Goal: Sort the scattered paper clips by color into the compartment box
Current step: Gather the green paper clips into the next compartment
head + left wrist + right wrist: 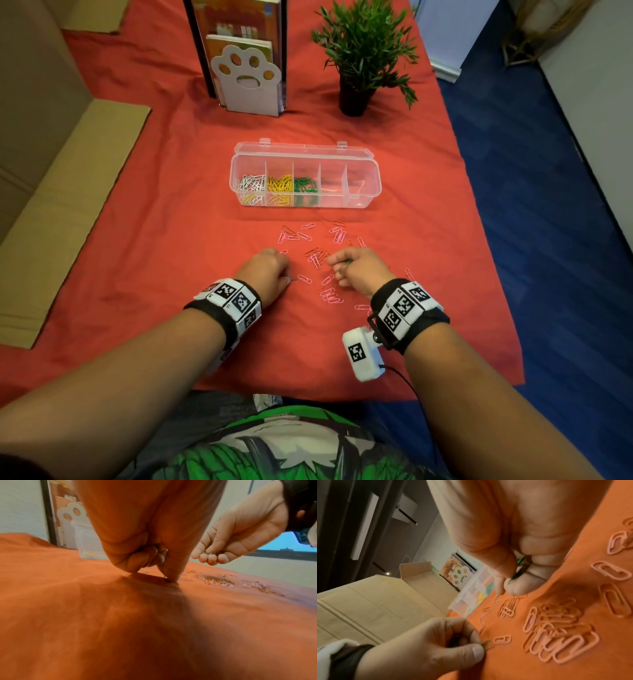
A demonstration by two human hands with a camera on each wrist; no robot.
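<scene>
Clear compartment box [363, 192], lid open, on red tablecloth [154, 240]: white paper clips [252, 185] in leftmost compartment, yellow clips [280, 186] in second, green clips [305, 186] in third, remaining compartments seemingly unfilled. Pink paper clips [329, 253] scattered on cloth between box and hands. Left hand [265, 270] pinching one green clip [486, 644] against cloth. Right hand [359, 270] curled round several green clips [520, 566], just above cloth. Behind box: paw-print bookend [250, 85] with books, potted plant [363, 51]. Cardboard [68, 205] at left; blue floor [548, 205] at right.

bare cloth [212, 240] between hands and open box [305, 181].
</scene>
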